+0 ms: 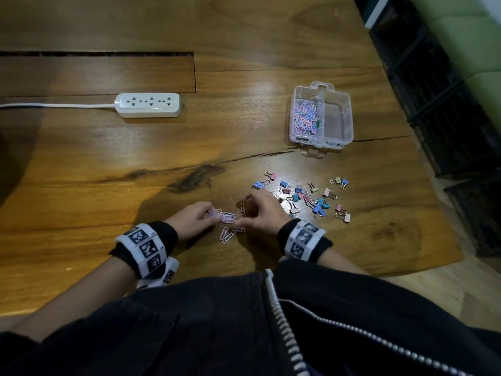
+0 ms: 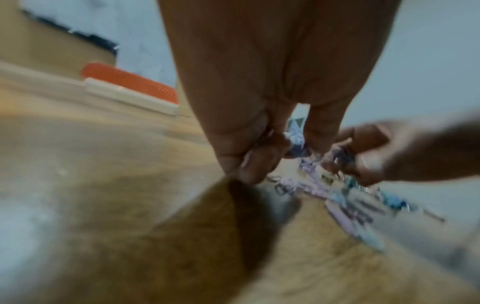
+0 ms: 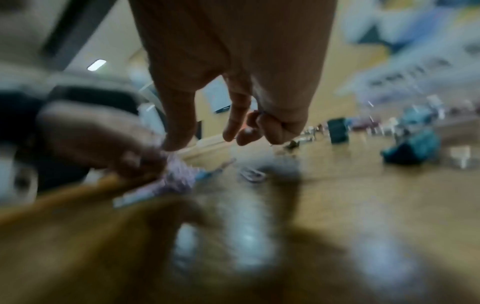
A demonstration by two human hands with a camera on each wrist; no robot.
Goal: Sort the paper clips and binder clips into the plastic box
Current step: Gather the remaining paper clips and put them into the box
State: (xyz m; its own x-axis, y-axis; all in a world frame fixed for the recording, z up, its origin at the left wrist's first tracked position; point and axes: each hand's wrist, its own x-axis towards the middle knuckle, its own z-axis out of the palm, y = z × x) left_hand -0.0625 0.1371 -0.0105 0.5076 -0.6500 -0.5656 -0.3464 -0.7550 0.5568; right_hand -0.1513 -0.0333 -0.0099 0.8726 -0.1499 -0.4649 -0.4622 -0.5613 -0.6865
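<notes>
Well short of the plastic box (image 1: 322, 115), left hand (image 1: 193, 218) pinches bunched paper clips (image 1: 227, 217); right hand (image 1: 264, 211), fingers curled — grip unclear — should gather strays before lifting.

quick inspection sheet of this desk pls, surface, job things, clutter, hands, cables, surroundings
surface: wooden table, cracked near the box, glossy.
job's things: plastic box open; paper clips fill its left compartment, the right looks empty. binder clips are scattered loose; loose paper clips lie between the hands.
clutter: nothing seen.
grippers: left hand pinches paper clips; right hand fingers curled, hold unclear.
cables: power strip with white cord running left.
surroundings: dark crates to the right.
</notes>
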